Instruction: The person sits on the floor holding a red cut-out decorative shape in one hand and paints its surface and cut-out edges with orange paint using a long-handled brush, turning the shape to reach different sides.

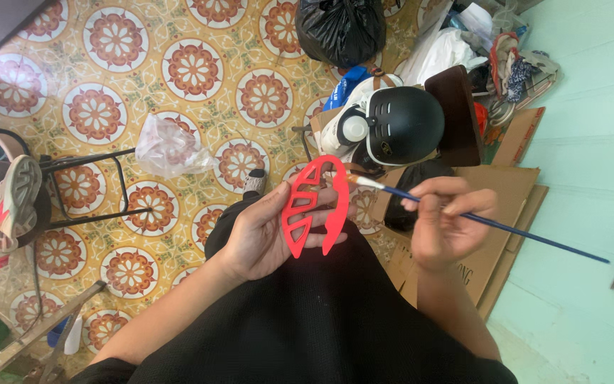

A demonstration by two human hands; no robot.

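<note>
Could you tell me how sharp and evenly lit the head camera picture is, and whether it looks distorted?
Head view: soft even daylight, faint shadows, no glare; the red cut-out piece and blue paintbrush are sharp; wide-angle bending curves the floor tiles towards the edges.

Patterned tile floor (108, 64), mint wall (591, 178), metal stool (101, 185), cardboard (506, 192)

Helmet (404, 124) behind brush (477, 217)

Black helmet (404, 124), black plastic bag (340, 28), clear bag (168, 147), flattened cardboard (495, 213), sneaker (13, 197) on patterned tile floor (108, 50).
</note>
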